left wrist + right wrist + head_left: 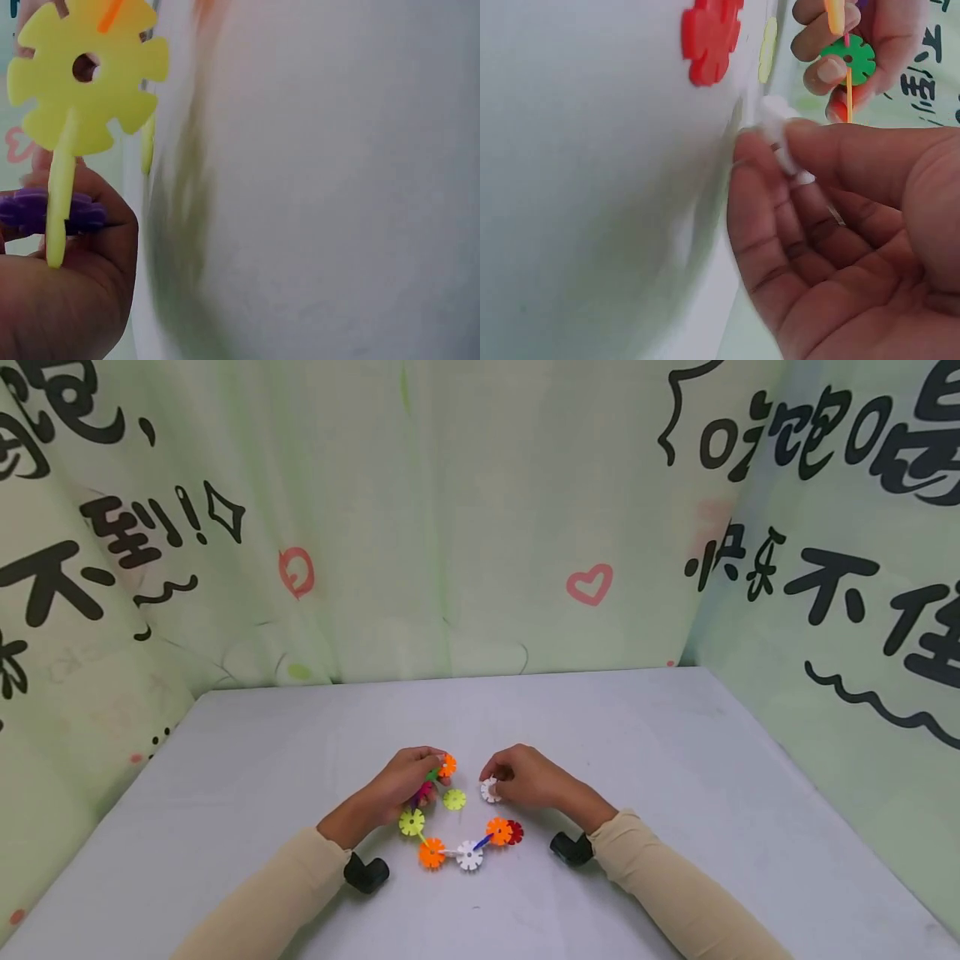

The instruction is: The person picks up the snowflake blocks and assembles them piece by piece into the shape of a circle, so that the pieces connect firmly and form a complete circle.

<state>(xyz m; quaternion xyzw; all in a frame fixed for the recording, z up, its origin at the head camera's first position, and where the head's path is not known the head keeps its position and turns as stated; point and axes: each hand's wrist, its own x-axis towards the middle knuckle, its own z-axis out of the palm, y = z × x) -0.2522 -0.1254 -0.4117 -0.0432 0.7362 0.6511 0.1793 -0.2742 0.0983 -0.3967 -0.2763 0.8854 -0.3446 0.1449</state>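
Note:
My left hand grips one end of a curved chain of notched plastic snowflake discs. At that end are an orange disc, a green disc and a purple disc. The chain runs on through a yellow disc and an orange disc to a white disc, a blue one seen edge-on, another orange and a red disc. Thumb and fingers of my right hand pinch a separate white snowflake disc, a short way right of the held end.
One loose yellow-green disc lies on the white-covered table between the hands, inside the chain's curve. Black wrist-worn devices sit at both cuffs. A printed pale green curtain surrounds the table's back and sides.

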